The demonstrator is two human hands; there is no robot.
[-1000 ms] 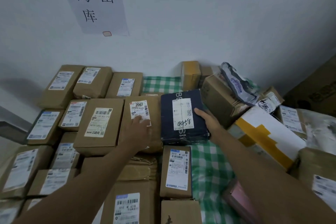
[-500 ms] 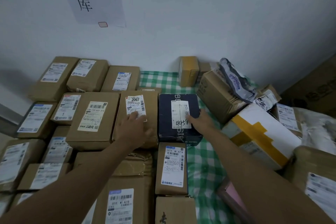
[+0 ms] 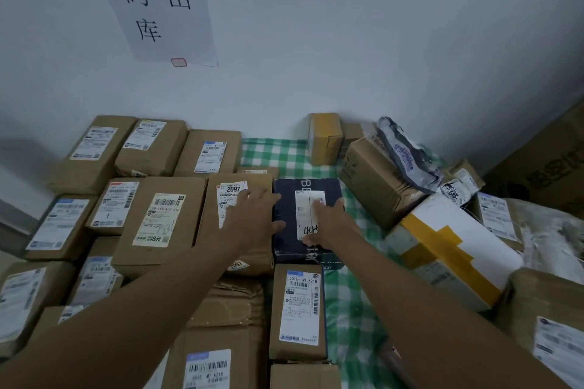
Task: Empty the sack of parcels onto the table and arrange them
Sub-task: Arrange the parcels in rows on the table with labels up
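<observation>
A dark blue box [image 3: 286, 196] with a white label lies flat on the green checked table [image 3: 350, 300], in line with rows of brown parcels. My right hand [image 3: 325, 221] lies flat on its label with straight fingers. My left hand [image 3: 252, 218] rests open on the brown parcel marked 2097 [image 3: 234, 193] just left of it, fingertips reaching the blue box's left edge. Several brown labelled parcels [image 3: 158, 218] fill the table's left half in neat rows. No sack is in view.
An untidy heap lies at the right: a brown carton [image 3: 376, 180], a grey mailer bag [image 3: 407, 155], a white box with yellow tape [image 3: 448, 249]. A small yellow-taped box [image 3: 325, 139] stands by the wall. A paper sign [image 3: 158, 0] hangs above.
My right hand slid from the blue box's right edge onto its label. The blue box moved left against the 2097 parcel. My left hand shifted right to the box's edge.
</observation>
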